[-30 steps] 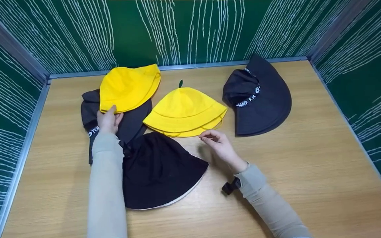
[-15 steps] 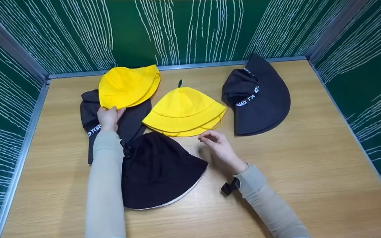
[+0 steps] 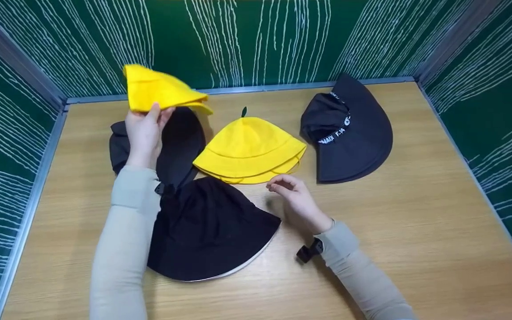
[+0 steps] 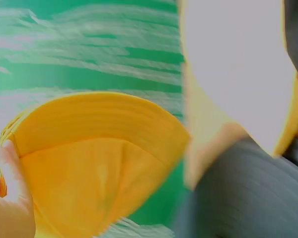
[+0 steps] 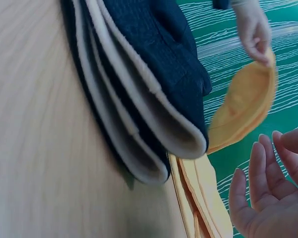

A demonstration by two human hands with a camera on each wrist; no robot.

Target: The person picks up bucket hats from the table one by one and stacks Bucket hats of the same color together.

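the raised hat [image 3: 160, 91] is plain bright yellow, as is the leaf-topped hat [image 3: 249, 138], whose leaf [image 3: 244, 112] is dark green. the right-side hat [image 3: 362, 142] is near-black with white lettering [image 3: 334, 135]; the front hat [image 3: 216, 231] is black, edged white. the left-rear hat [image 3: 185, 138], partly covered, looks charcoal. green wall [image 3: 171, 53], wavy white lines; tan, wood-grained table [image 3: 416, 231]; pale grey-beige sleeves [image 3: 122, 249].

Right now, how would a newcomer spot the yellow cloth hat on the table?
Find the streaked green wall behind the pale wooden table. Centrally before it, beyond the wide black fabric hat, lies a domed yellow cloth hat. Unlike the yellow brimmed hat held in the left hand, it shows a green leaf-shaped tip.
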